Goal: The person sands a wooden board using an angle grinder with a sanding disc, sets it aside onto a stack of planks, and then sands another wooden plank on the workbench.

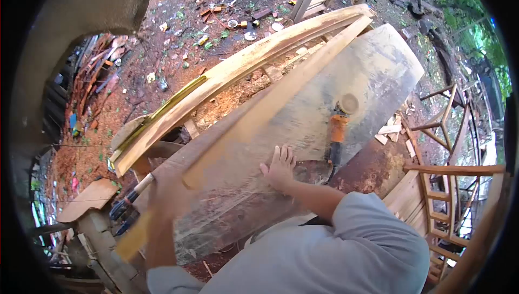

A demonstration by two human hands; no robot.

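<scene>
My left hand (171, 192), smeared by motion, is at the near part of a long wooden strip (286, 96) and appears closed around it. The strip's yellowish near end (132, 238) sticks out below that hand, and its far end reaches the top of the worktop. My right hand (280, 168) lies flat on the worn, dusty tabletop board (373, 72), fingers stretched out and holding nothing. Beyond my right hand, an orange and black angle grinder (338, 131) rests on the board, its round disc (348, 104) at the far end.
A curved wooden piece (238, 67) runs along the board's far left side, with sawdust (230, 102) between. Pliers-like dark tools (124, 206) are at the left. Slatted wooden frames (440, 202) stand at the right. Scraps and litter cover the reddish ground (143, 96).
</scene>
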